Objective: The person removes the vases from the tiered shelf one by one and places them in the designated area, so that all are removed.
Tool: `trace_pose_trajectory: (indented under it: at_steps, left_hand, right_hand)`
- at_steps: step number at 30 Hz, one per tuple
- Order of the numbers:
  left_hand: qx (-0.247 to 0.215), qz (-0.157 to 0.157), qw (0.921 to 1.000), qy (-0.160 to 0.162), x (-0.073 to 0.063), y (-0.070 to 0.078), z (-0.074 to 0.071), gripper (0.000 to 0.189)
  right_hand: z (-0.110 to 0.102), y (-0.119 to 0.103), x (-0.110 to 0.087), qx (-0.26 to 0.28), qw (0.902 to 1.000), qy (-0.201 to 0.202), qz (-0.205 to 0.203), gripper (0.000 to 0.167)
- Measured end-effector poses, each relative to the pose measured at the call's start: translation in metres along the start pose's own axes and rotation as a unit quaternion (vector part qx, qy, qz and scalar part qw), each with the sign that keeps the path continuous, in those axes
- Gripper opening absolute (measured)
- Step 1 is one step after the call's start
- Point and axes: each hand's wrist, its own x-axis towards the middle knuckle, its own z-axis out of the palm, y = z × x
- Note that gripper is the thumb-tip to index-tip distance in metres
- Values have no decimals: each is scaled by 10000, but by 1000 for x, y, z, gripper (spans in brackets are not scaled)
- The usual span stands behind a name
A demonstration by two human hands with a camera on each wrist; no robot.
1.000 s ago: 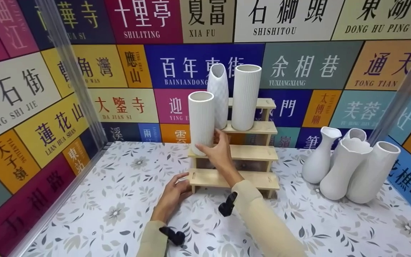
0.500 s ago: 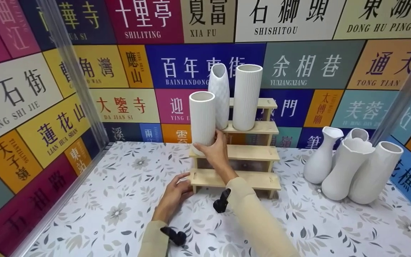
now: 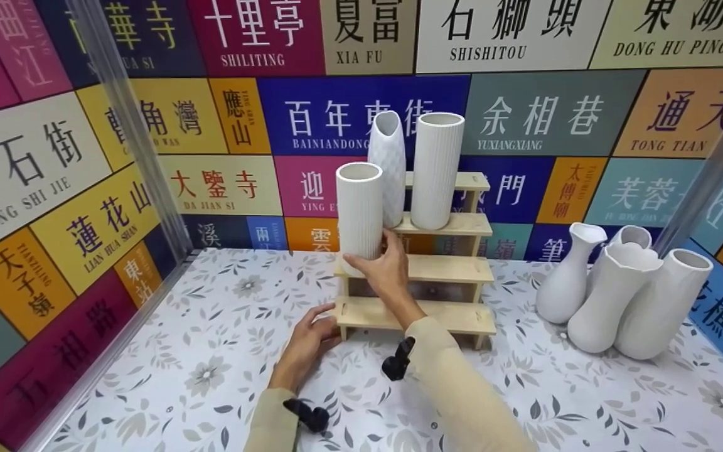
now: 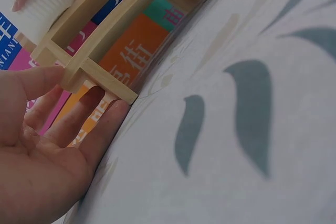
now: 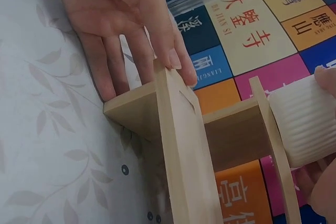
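Note:
A white ribbed cylinder vase [image 3: 359, 207] stands upright at the left end of a wooden tiered stand [image 3: 415, 316], on the second tier from the bottom. My right hand [image 3: 386, 270] grips its lower part, thumb in front and fingers round the right side. At the bottom tier's left end is my left hand [image 3: 304, 342]; its thumb and fingers hold the corner, and other fingers reach down the leg [image 4: 107, 80] near the tabletop. Behind, one tier higher, are a textured vase with a slanted mouth [image 3: 388, 169] and another ribbed vase [image 3: 438, 172].
Several white vases cluster at the right: a narrow-necked one [image 3: 568, 276], a scalloped-rim one [image 3: 609, 301], a smooth tapered one [image 3: 663, 307] and one partly hidden behind. A flower-patterned cloth [image 3: 211, 351] covers the table. Panels with lettering [image 3: 361, 116] form the back wall.
Both hands keep their holds and the vase stays at the same tier end. My right forearm swings slightly left, then back right. The head view shifts a little.

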Motion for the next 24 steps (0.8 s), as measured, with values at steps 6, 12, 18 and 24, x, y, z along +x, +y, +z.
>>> trace_pose_trajectory:
  at_steps: [6,12,18,24]
  left_hand:
    - [-71,163,9998,-108,0,-2,-1,46]
    - [-142,123,9998,-114,0,-1,-1,45]
    - [-196,65,9997,-114,1,0,1,46]
    - [-283,124,9995,-97,0,-1,0,48]
  right_hand:
    - [-5,3,-10,24,9992,360,-158,85]
    - [-16,6,-19,65,9984,536,-173,86]
    - [-34,11,-25,132,9978,617,-198,87]
    - [-54,19,-30,195,9971,698,-247,88]
